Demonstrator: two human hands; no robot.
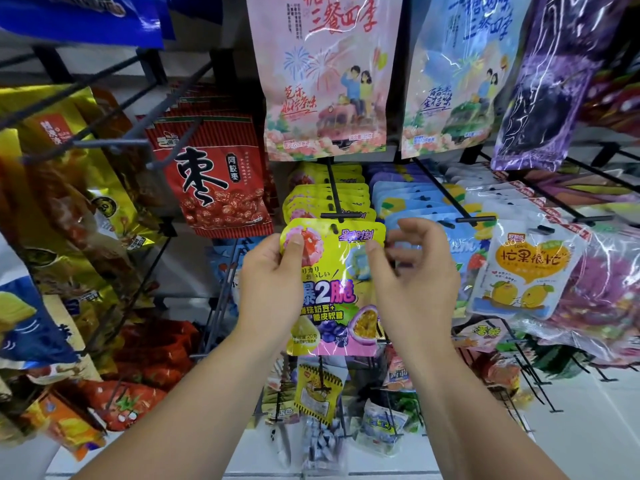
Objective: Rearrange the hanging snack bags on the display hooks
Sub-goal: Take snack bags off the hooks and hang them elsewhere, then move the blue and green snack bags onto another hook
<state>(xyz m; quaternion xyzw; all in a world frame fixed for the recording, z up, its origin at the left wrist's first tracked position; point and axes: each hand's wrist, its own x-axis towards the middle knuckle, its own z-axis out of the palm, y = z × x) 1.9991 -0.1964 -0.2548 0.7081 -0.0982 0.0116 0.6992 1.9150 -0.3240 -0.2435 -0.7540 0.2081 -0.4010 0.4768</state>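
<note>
At centre frame, the left hand (273, 271) pinches the top corner of a yellow snack bag (332, 292). The blurred right hand (412, 271) curls at its other edge; I can't tell its grip. Rehanging seems underway: next, thread the hole onto the hook (335, 195) just above.

Person, two arms on view; we list:
1. Left forearm (194, 403): bare along all of its visible length, smooth.
2. Right forearm (460, 403): bare likewise.
3. Left hand (273, 271): bare, slim fingers, thumbnail short, plain, rounded.
4. Right hand (412, 278): bare, matching build, thumbnail short; we log the other fingers as blurred, nails unreadable.
</note>
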